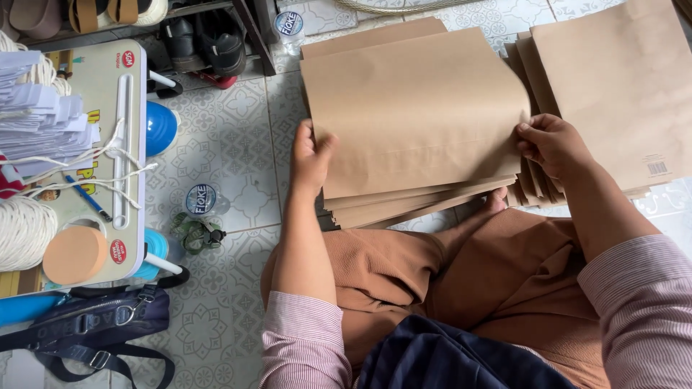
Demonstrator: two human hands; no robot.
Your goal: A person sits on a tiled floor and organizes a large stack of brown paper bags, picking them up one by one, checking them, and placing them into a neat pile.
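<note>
A stack of flat brown paper sheets (414, 115) lies on the tiled floor in front of my crossed legs. My left hand (310, 155) grips the stack's left edge, thumb on top. My right hand (551, 144) pinches the right edge of the top sheet, which curls up slightly there. A second pile of brown paper sheets (620, 79) lies to the right, partly under my right hand.
At left stands a small folding table (126, 155) with white paper pieces (40, 122), white cord (25, 230), a blue pen (86, 196) and a round peach sponge (73, 253). A dark bag (94, 324) lies below it. Two bottle caps (202, 199) and shoes (205, 39) sit nearby.
</note>
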